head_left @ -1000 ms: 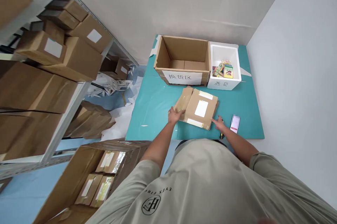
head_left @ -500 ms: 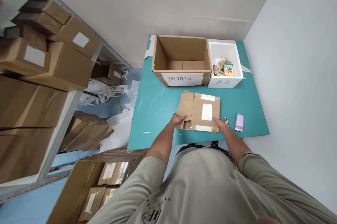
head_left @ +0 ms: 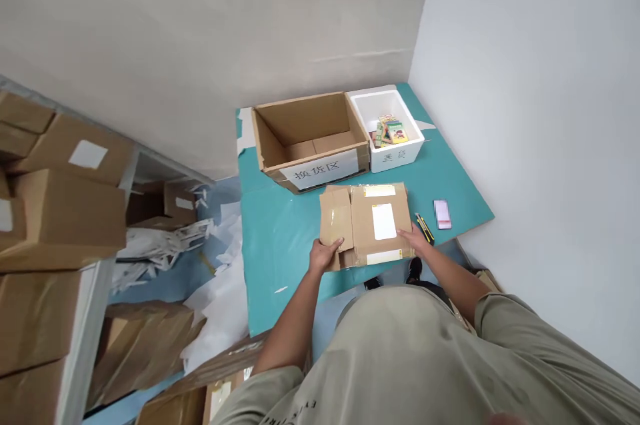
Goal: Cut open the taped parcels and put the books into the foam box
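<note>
Left hand (head_left: 323, 256): fingers (head_left: 334, 245) together, curled at the parcel's near edge; whether they clamp it is hard to tell from this angle. Right hand (head_left: 413, 237): fingers (head_left: 401, 232) apart, lying flat on the parcel, not clamped.

Flat kraft cardboard parcel (head_left: 367, 222): on the teal mat (head_left: 280, 245), directly under both hands. Left flap glossy with clear tape, white label on top, unopened as far as shows.

Yellow-and-black utility knife (head_left: 424, 228): just beside the right hand, untouched. Small card stack (head_left: 442, 214): smooth, pale.

Corrugated carton (head_left: 305, 138): open, empty. White foam box (head_left: 387, 158): holds picture books (head_left: 390, 130).
</note>
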`<state>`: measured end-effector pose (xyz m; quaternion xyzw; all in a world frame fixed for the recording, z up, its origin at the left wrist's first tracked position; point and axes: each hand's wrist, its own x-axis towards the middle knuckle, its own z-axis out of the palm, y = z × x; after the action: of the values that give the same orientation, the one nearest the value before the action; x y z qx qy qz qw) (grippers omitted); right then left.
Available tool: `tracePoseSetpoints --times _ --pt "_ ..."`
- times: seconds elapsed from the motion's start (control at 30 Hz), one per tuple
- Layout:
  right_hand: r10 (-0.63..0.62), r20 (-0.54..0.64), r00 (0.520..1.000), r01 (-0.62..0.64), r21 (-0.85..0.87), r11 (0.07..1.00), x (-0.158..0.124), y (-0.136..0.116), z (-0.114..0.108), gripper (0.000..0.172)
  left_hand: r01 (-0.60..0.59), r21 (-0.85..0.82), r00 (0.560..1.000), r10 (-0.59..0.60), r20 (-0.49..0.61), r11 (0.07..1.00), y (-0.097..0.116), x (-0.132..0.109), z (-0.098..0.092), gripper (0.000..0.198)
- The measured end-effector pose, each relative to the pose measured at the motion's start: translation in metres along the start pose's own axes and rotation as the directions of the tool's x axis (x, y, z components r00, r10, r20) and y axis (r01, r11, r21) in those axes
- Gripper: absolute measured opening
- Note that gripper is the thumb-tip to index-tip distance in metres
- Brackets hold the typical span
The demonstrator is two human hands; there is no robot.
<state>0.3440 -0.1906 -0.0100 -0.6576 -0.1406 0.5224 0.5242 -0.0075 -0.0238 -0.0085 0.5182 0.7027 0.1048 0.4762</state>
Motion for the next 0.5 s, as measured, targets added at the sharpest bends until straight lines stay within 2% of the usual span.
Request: tracePoseSetpoints --times 0.13,0.23,0.37,0.5 --pt "-0.095 -0.113 0.989 0.106 0.095 0.99 -0.029 -0.018 -0.028 0.078 -0.148 0.033 0.988 0.146 0.047 0.988 0.052 -0.006 0.01 0.083" --pt "-0.145 -0.232 0.962 0.182 0.145 0.973 -0.055 -0.029 -0.064 0.077 -0.265 0.058 0.96 0.258 0.112 0.962 0.1 -0.019 0.033 0.086" --pt "-0.159 -0.391 0.906 0.253 0.202 0.946 -0.101 -0.03 -0.123 0.078 -0.395 0.038 0.896 0.375 0.24 0.918 0.155 -0.048 0.086 0.087" --pt "-0.136 -0.542 0.829 0.312 0.248 0.917 -0.171 -0.018 -0.188 0.079 -0.483 0.03 0.816 0.437 0.379 0.875 0.191 -0.097 0.159 0.083"
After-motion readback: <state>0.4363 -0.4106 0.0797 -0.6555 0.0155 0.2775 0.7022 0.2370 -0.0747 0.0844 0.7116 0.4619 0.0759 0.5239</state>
